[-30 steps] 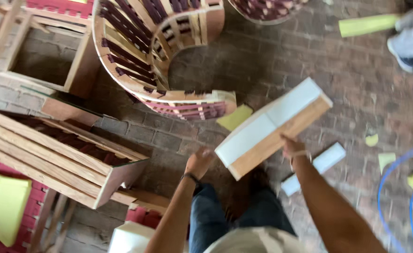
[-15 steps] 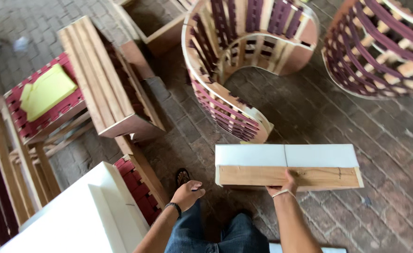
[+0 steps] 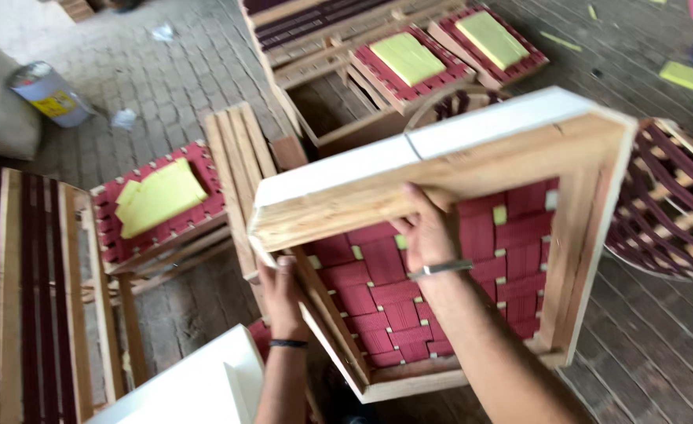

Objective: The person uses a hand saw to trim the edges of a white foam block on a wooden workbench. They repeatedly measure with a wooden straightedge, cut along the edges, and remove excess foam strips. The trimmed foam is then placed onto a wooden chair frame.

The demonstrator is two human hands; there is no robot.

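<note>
Both forearms were bare, without sleeves. The left hand (image 3: 282, 294) wore a thin dark band at the wrist. The right hand (image 3: 429, 234) wore a narrow silver metal bangle at the wrist. No gloves were fitted.

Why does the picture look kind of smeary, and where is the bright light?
In the head view, the wooden frame and both hands, left hand and right hand, look slightly soft from motion; the brightest patch is the pale floor at top left; the brick floor at right lies dimmer.
</note>
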